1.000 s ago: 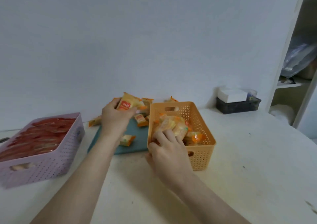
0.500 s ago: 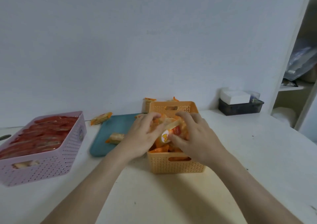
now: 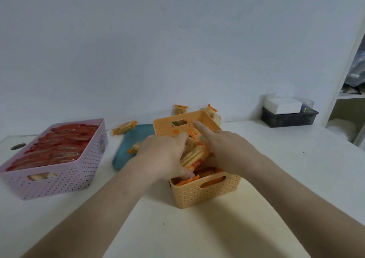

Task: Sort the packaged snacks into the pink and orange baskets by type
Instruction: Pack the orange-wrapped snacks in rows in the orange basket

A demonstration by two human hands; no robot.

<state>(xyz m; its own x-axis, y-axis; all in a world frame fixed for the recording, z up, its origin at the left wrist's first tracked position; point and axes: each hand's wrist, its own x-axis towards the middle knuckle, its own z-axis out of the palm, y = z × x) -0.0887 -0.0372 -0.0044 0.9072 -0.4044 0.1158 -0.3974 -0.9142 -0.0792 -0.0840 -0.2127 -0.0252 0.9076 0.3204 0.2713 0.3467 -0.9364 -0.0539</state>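
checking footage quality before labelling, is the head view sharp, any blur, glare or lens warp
Head view: soft, even light with no glare; faint shadows under the orange basket and the forearms. The left hand and right hand are slightly blurred, so the snack packs between them look smeared. Wide-angle warp tilts the shelf frame at the right edge.

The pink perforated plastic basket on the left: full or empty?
Full: the pink perforated plastic basket holds red packets up to its rim.
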